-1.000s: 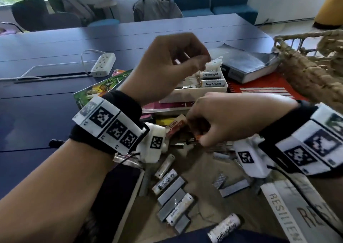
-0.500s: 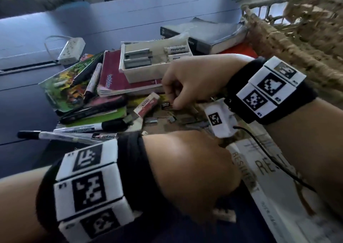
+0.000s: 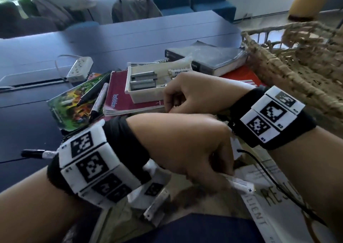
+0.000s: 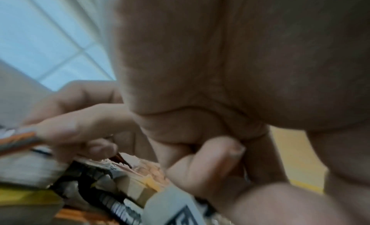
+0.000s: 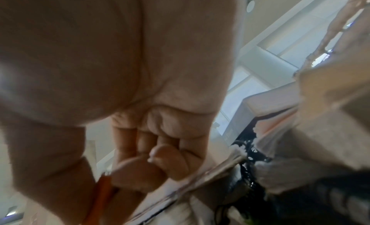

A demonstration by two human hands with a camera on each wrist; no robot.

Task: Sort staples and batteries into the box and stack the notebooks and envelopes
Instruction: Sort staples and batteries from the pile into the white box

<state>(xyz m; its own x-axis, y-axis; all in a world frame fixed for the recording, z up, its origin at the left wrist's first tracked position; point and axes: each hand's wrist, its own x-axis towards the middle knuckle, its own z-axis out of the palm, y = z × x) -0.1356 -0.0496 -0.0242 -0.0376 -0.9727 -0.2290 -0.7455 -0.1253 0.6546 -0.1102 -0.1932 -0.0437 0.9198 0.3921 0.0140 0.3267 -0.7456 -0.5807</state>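
Observation:
My left hand [image 3: 222,178] is low in the head view and grips a white battery [image 3: 240,185] that sticks out past its fingers. Another white battery [image 3: 156,204] lies on the brown envelope [image 3: 187,200] under that wrist. My right hand [image 3: 169,107] hangs just in front of the white box [image 3: 144,94], fingers curled. In the right wrist view its thumb and fingers pinch a small orange item [image 5: 100,192]. The box holds grey staple strips [image 3: 143,79] and batteries [image 3: 181,72]. It sits on a maroon notebook [image 3: 117,98].
A green picture notebook [image 3: 70,107] with two markers [image 3: 98,101] lies left of the maroon one. A thick black book [image 3: 209,59] and a wicker basket [image 3: 297,66] stand behind and right. A power strip [image 3: 79,69] and a printed white sheet [image 3: 282,211] are nearby.
My left hand dropped from the box to the near pile and now grips a battery. My right hand stayed over the clutter by the box. The head view shifted.

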